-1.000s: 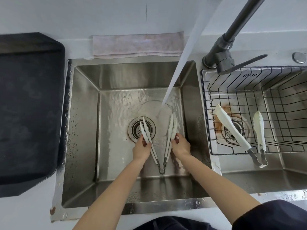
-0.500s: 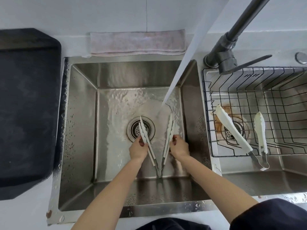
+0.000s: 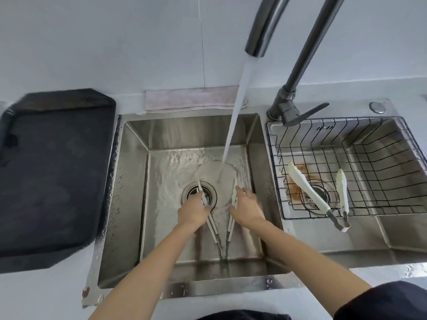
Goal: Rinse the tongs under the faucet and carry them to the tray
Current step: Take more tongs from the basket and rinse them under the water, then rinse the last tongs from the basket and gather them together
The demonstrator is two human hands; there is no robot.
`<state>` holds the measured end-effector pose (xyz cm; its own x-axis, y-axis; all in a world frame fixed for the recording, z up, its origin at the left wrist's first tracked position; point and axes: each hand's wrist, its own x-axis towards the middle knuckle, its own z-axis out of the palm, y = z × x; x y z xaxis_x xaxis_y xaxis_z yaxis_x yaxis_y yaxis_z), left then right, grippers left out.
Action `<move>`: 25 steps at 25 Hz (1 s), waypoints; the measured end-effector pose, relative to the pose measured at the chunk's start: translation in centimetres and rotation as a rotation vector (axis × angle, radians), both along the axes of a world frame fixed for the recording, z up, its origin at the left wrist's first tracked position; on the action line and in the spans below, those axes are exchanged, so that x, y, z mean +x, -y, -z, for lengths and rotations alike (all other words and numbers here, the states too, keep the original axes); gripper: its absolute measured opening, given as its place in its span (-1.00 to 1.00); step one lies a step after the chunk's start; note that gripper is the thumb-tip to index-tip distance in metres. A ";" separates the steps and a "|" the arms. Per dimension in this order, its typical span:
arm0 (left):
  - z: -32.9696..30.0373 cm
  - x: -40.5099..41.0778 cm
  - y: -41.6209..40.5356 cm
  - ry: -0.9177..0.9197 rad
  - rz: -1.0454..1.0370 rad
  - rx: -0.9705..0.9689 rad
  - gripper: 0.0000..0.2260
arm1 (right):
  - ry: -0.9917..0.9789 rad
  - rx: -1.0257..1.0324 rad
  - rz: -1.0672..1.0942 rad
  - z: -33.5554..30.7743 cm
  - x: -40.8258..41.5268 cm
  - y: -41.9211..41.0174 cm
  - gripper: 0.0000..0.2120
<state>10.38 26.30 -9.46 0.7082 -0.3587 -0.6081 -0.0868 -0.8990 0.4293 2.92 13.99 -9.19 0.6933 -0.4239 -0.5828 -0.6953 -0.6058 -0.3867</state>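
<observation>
Left hand [image 3: 193,211] fingers gripping tongs [image 3: 221,236] arm, right hand [image 3: 247,207] fingers spread against other arm, faucet [image 3: 263,26] running

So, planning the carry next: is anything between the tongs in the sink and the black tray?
Nothing visible. The tongs lie in the left basin; the tray sits directly beside its left rim, only bare rim between.
</observation>
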 end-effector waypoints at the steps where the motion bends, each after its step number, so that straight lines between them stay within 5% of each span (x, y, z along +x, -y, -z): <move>1: -1.0 0.1 0.2 0.065 0.065 0.028 -0.53 | 0.036 -0.019 -0.035 -0.9 -0.1 0.2 -0.41; 11: -8.4 -1.9 4.6 0.466 0.395 0.009 -0.53 | 0.330 -0.232 -0.134 -8.0 -3.5 4.2 -0.40; 25: -10.1 -8.7 16.7 0.554 0.546 -0.053 -0.53 | 0.277 -0.294 0.015 -9.2 -11.3 16.5 -0.43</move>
